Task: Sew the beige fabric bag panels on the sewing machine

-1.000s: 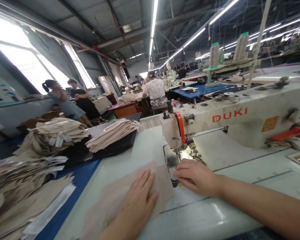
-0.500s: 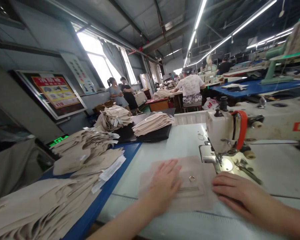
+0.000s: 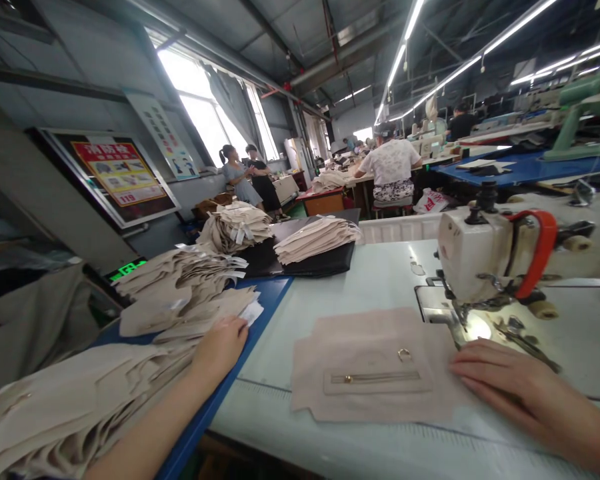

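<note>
A beige fabric panel (image 3: 310, 373) lies flat on the pale sewing table. Sewn into it is a zipper (image 3: 380, 378) in a stitched rectangle, with a small metal ring (image 3: 404, 355) above. My right hand (image 3: 510, 383) rests at the panel's right edge, palm down, fingers stretched out, in front of the sewing machine (image 3: 465, 257). On the left, my left hand (image 3: 221, 347) has its fingers curled over the edge of a beige fabric piece (image 3: 205, 310) in the stack, beside a white strip (image 3: 253, 311). Its fingertips are partly hidden.
More beige pieces (image 3: 80, 380) are heaped on a blue board (image 3: 267, 300) at left. Behind the table, a folded stack (image 3: 315, 239) and a bundle (image 3: 237, 227) sit on black material. A seated person (image 3: 393, 163) works farther back; two people stand by the window.
My left hand has left the zippered panel and moved left to the stacked pieces. My right hand stays by the panel's edge. The view has shifted slightly left.
</note>
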The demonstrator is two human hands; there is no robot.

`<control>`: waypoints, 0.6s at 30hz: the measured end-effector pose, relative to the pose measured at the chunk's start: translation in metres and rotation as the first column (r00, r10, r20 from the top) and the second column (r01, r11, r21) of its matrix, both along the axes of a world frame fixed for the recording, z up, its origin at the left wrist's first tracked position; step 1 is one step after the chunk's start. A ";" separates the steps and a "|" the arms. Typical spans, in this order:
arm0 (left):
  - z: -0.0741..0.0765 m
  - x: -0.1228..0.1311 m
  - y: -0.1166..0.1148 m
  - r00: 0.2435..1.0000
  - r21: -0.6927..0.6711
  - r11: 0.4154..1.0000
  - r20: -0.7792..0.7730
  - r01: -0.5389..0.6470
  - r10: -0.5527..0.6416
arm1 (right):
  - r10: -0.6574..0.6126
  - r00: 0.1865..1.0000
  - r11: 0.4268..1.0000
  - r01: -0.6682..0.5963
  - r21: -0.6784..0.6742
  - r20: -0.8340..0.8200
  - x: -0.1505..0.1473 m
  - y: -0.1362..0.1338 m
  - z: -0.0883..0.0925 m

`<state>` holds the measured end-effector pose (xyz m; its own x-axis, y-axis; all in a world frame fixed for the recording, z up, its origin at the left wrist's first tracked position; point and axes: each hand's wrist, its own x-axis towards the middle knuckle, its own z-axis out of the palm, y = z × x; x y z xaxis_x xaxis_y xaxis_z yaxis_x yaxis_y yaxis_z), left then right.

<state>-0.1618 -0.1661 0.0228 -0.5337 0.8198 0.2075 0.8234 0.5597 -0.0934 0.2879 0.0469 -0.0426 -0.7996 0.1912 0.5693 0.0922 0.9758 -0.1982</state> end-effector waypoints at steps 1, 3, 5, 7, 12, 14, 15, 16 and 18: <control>0.000 0.002 0.001 1.000 -0.008 1.000 -0.004 0.001 -0.001 | 0.003 1.000 1.000 -0.003 -0.002 0.001 0.000 0.000 0.000; 0.001 0.006 0.004 1.000 -0.016 1.000 -0.008 0.000 0.000 | 0.002 1.000 1.000 -0.002 -0.008 0.002 0.000 0.000 0.001; 0.003 0.008 0.006 1.000 -0.010 1.000 -0.005 -0.021 0.021 | 0.006 1.000 1.000 -0.006 -0.014 0.002 0.000 0.000 0.004; 0.007 0.009 0.007 0.998 0.011 0.998 0.006 -0.058 0.058 | 0.012 1.000 1.000 -0.012 -0.020 -0.001 -0.002 -0.001 0.007; 0.017 0.005 0.006 0.980 0.088 0.978 0.080 -0.190 0.183 | 0.019 1.000 1.000 -0.019 -0.010 -0.005 -0.002 -0.002 0.007; 0.023 0.002 0.006 0.967 0.124 0.962 0.115 -0.243 0.229 | 0.024 1.000 1.000 -0.024 0.002 -0.001 -0.001 -0.002 0.006; 0.027 0.000 0.005 0.960 0.143 0.954 0.132 -0.264 0.246 | 0.025 1.000 1.000 -0.025 0.006 0.004 -0.001 -0.002 0.006; 0.031 -0.001 0.005 0.955 0.163 0.946 0.147 -0.281 0.258 | 0.027 1.000 1.000 -0.027 0.008 0.006 0.000 -0.002 0.006; 0.039 -0.002 0.003 0.947 0.203 0.930 0.167 -0.305 0.274 | 0.034 0.999 0.999 -0.035 0.002 0.018 -0.001 -0.003 0.008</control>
<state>-0.1641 -0.1630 0.0617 -0.7761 0.5662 0.2776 0.6187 0.7689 0.1614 0.2872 0.0434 -0.0344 -0.8159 0.1621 0.5551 0.0620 0.9789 -0.1947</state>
